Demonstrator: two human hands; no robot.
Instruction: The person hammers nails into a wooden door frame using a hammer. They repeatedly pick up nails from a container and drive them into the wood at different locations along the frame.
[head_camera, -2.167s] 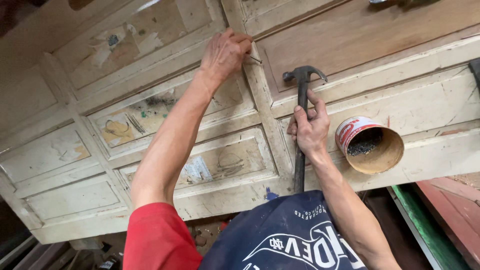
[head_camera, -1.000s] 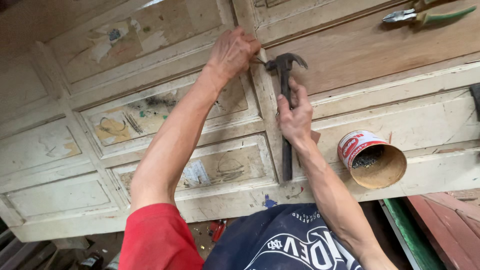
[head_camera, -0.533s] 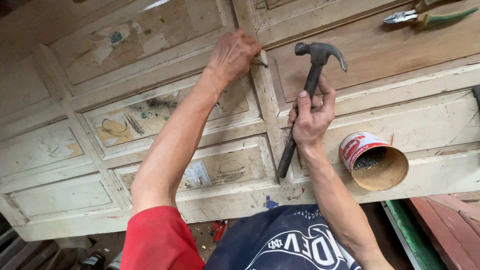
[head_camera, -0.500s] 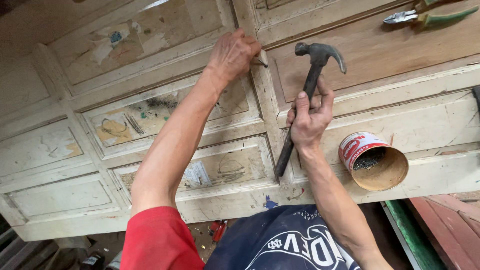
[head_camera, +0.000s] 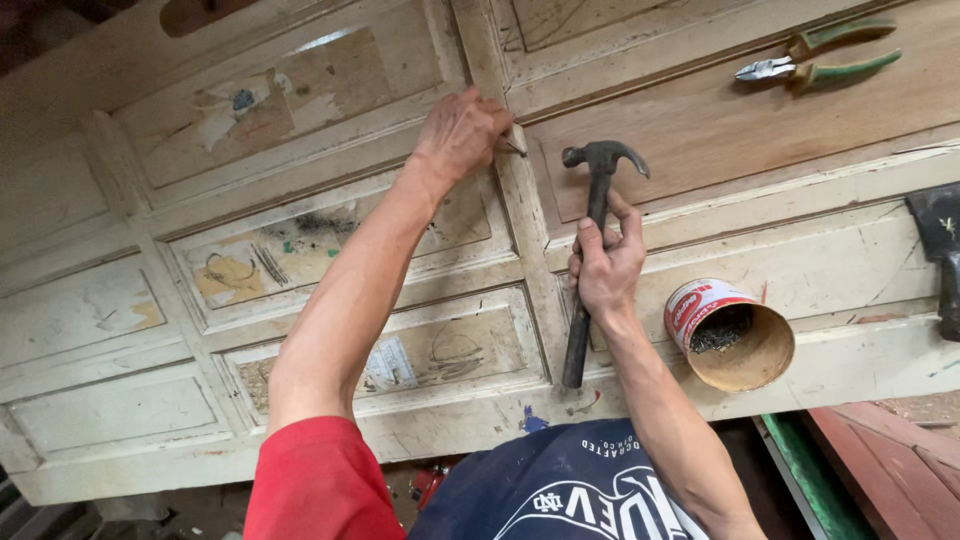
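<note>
Your left hand (head_camera: 458, 130) pinches a nail (head_camera: 513, 146) against the door (head_camera: 300, 230). Your right hand (head_camera: 604, 268) is clamped on the hammer (head_camera: 590, 240), head just right of the nail, apart. Tin of nails (head_camera: 730, 335) near right; pliers (head_camera: 812, 58) above.

The nail (head_camera: 512, 146) is mostly hidden by the left hand (head_camera: 458, 132); only its tip shows at the hand's 3 o'clock. The right hand (head_camera: 603, 268) covers the mid-handle of the hammer (head_camera: 590, 215). The dark tool (head_camera: 940, 255) is cut off at the frame's 3 o'clock edge. The contents of the can (head_camera: 730, 335) are too small to identify.
</note>
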